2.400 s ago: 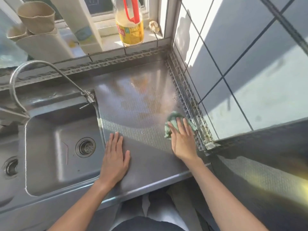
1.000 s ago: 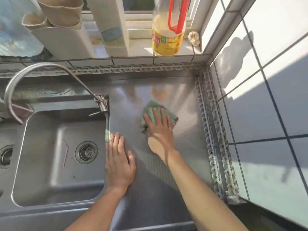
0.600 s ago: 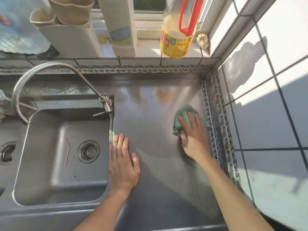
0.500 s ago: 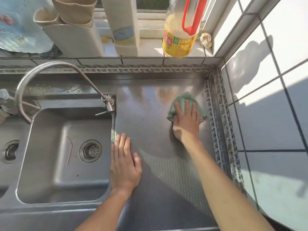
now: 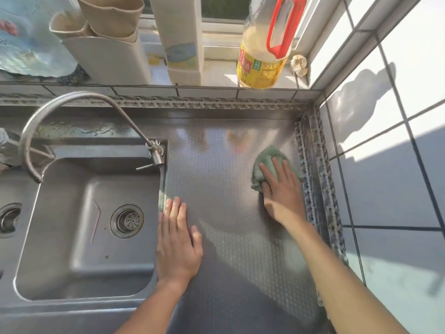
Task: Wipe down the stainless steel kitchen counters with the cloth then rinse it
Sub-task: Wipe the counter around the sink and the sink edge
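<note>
Stage: wiping in hand; rinse not yet begun.
Cloth (image 5: 269,162): green, bunched, flat on the counter (image 5: 228,179) toward the right rear, just beside the perforated trim (image 5: 310,189) along the tiled wall (image 5: 385,177).
Right hand (image 5: 280,191): fingers straight and spread, pressing down on the cloth; no curl round it, no pinch.
Left hand (image 5: 177,244): flat, palm down, fingers straight and together; resting on the counter just beside the sink (image 5: 72,237) rim; holding nothing, judged to be bracing.
Counter surface: embossed steel; faint sheen and streaks near the cloth, a brownish tinge toward the rear, possibly residue or a reflection of the oil bottle (image 5: 262,56) on the sill; cannot tell which.
Done, by judgement: part of the right-hand panel, going by the sheen; extent uncertain.
Left, by judgement: rear strip behind the sink, where a mottled film shows; front area under the arms; any counter out of view.
Faucet (image 5: 72,102): spout over the sink corner; no water visible.
Rinse: outstanding; requires carrying the cloth left to the sink.
</note>
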The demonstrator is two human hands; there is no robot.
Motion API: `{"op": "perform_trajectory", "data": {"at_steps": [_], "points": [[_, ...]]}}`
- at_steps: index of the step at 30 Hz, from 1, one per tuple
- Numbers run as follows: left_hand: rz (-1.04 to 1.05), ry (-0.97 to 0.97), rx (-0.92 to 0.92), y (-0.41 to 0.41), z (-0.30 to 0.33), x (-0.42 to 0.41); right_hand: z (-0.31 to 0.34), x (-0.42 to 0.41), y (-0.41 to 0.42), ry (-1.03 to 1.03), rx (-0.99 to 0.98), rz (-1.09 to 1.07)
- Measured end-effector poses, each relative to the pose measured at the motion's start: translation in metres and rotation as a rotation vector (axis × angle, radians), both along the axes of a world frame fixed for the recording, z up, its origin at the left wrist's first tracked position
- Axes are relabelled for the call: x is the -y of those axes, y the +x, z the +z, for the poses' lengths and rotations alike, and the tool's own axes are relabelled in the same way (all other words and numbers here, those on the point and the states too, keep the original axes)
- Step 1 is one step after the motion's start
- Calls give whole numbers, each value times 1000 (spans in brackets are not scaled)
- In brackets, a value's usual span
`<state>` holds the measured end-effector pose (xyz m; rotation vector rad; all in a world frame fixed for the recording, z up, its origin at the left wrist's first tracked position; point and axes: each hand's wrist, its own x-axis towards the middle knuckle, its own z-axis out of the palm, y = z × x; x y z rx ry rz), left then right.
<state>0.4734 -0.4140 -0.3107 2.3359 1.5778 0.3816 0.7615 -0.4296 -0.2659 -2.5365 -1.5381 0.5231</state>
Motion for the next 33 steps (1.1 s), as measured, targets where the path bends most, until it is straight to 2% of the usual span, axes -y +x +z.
{"op": "perform_trajectory", "data": {"at_steps": [2,4,6,8,11,13,17,21,23,25,28,30,32,33], "points": [[0,5,-1,0,-2,0,3,-42,7,13,17,-162],[4,16,7,0,-4,0,3,-87,-9,16,12,-207],[5,30,17,0,-4,1,2,-118,-45,45,6,-69],[5,29,13,-1,-3,1,-1,-124,-88,71,-5,177],[0,17,7,-1,-1,0,-5,-83,-118,61,-37,485],[-1,5,-2,0,1,0,-6,-46,-103,75,-71,519],[2,-19,1,0,5,0,0,-23,-37,53,-39,288],[6,-34,-12,1,8,1,1,-91,-21,49,30,-77],[10,-33,-10,1,9,1,-1,-131,-44,46,29,-158],[7,-29,-15,2,9,1,-4,-159,-82,59,27,-59],[-1,-25,-11,2,9,2,-8,-158,-133,92,5,324],[2,-23,-1,2,8,1,-10,-133,-135,107,-21,524],[9,-18,2,3,7,1,-12,-101,-108,121,-29,556],[11,-17,2,3,6,1,-12,-85,-88,129,-23,504]]}}
